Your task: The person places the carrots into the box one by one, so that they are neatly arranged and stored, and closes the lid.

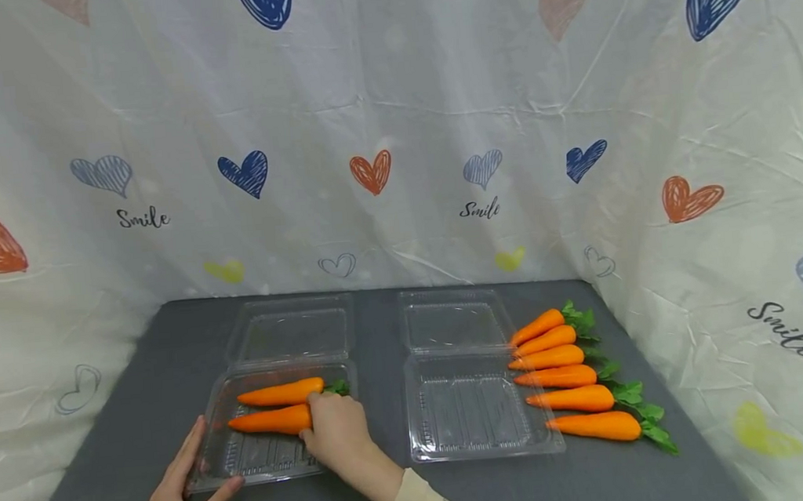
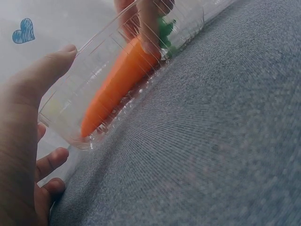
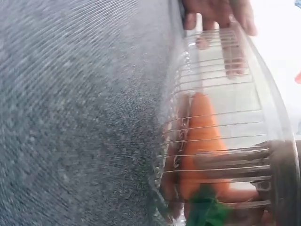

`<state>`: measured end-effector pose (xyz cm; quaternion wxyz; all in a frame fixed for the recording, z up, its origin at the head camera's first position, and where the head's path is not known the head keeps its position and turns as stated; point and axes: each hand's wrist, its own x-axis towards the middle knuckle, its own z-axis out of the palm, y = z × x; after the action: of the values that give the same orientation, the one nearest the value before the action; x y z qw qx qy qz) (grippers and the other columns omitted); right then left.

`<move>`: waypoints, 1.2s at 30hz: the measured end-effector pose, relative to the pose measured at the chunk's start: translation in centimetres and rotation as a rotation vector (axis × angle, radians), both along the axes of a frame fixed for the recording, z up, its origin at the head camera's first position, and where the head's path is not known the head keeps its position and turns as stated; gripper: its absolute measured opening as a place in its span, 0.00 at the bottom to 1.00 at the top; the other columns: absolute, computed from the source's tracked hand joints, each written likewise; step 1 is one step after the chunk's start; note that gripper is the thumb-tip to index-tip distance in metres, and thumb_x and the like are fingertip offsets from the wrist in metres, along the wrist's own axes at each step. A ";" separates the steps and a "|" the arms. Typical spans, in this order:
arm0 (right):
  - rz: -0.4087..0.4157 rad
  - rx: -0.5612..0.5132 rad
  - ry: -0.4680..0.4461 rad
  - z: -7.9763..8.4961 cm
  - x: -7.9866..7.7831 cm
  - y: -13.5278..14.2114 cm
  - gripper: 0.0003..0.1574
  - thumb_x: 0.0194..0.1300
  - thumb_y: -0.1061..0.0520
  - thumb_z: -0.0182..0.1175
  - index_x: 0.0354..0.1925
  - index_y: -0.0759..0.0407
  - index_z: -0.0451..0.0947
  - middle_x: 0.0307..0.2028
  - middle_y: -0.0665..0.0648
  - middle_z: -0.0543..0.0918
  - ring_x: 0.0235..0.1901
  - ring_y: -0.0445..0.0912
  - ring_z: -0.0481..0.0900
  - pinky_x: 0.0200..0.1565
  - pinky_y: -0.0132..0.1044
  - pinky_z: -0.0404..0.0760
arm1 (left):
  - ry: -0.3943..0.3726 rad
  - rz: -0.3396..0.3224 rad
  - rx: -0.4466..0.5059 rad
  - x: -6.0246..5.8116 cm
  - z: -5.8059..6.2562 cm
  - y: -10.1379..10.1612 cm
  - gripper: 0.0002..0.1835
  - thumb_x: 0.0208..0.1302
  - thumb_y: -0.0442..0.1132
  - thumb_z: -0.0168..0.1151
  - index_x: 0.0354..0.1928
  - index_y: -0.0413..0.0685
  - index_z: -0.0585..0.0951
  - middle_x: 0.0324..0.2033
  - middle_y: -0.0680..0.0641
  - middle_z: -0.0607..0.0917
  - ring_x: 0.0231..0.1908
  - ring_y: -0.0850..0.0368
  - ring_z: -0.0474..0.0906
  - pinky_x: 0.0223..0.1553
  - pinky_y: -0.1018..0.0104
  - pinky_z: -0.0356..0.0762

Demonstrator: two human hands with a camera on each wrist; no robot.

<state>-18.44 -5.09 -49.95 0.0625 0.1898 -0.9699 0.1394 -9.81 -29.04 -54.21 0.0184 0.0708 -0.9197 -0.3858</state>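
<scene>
My right hand (image 1: 345, 436) grips an orange carrot (image 1: 269, 422) near its leafy end, inside the left clear plastic clamshell box (image 1: 270, 475). Behind it in the same box lies another carrot (image 1: 281, 393), with green leaves at its right. Both tips point left. My left hand (image 1: 180, 500) rests at the box's front left corner, thumb and fingers spread along the outside. In the left wrist view, the held carrot (image 2: 115, 87) shows through the side wall, the right fingers (image 2: 148, 28) over its thick end. The right wrist view shows the carrot (image 3: 202, 136) through the ridged wall.
A second clear clamshell box (image 1: 488, 450) stands open to the right, its lid (image 1: 455, 321) laid back. Several carrots (image 1: 572, 400) with leaves lie in a column at its right edge, tips leftward. The grey table (image 1: 392, 495) meets a heart-printed curtain (image 1: 399, 125) behind.
</scene>
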 end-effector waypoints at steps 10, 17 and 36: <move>0.036 -0.178 -0.078 1.5 0.5 1.5 0.28 0.62 0.47 0.79 0.57 0.54 0.87 0.49 0.51 0.89 0.42 0.47 0.89 0.38 0.39 0.88 | -0.015 -0.013 0.079 -0.1 -0.1 -0.1 0.61 0.66 0.60 0.75 0.86 0.69 0.41 0.85 0.40 0.45 0.76 0.21 0.52 0.59 0.20 0.64; 0.089 -0.434 -0.059 3.6 1.5 7.0 0.25 0.67 0.50 0.75 0.59 0.57 0.86 0.51 0.52 0.90 0.46 0.45 0.88 0.50 0.42 0.87 | -0.006 -0.006 0.033 -0.1 -0.3 0.0 0.61 0.65 0.61 0.75 0.87 0.66 0.42 0.84 0.37 0.49 0.74 0.24 0.58 0.58 0.33 0.75; -0.595 -0.684 0.001 2.9 6.1 32.8 0.28 0.70 0.47 0.73 0.64 0.53 0.82 0.21 0.57 0.85 0.07 0.43 0.68 0.14 0.36 0.67 | 0.004 0.006 -0.021 -0.2 -0.3 -0.1 0.60 0.65 0.62 0.74 0.87 0.64 0.44 0.83 0.36 0.53 0.39 0.62 0.63 0.34 0.69 0.60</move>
<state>-12.36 27.69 -47.03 0.1594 -0.1290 -0.8803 0.4279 -10.00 -29.14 -54.54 0.0222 0.0726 -0.9235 -0.3760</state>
